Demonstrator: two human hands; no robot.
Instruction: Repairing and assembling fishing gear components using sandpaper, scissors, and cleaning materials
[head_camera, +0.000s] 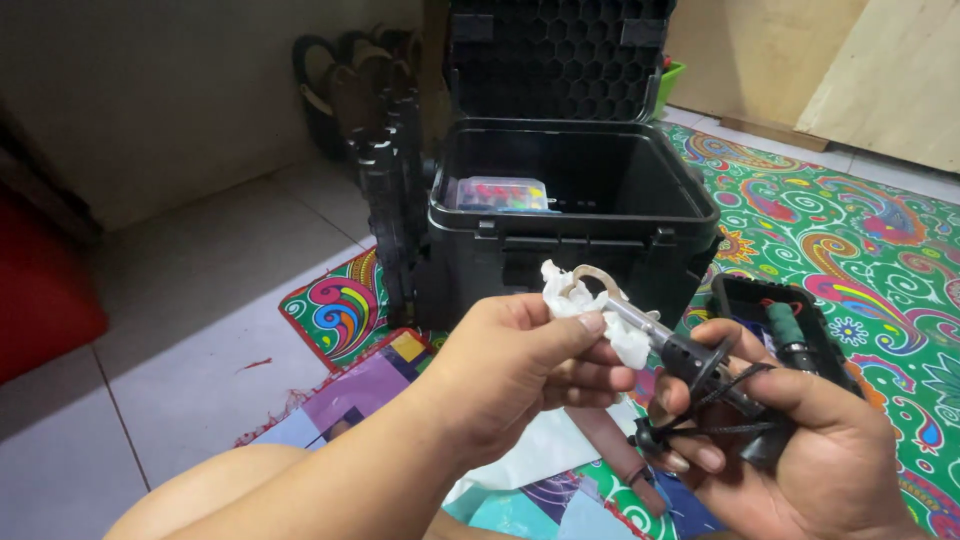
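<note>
Left hand (520, 365) pinching white tissue (600, 320) against the metal tool (660, 335), right hand (800, 430) clenched round its black handle (715, 370), before open black box (570, 215).

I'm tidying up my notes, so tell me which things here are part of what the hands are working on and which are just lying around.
In use:
- left hand, pinching a white tissue against the metal tool
- right hand, holding the tool's black handle and cord

Lying about:
- open black box with a small clear case inside
- patterned mat
- sandals
- small black tray
</note>
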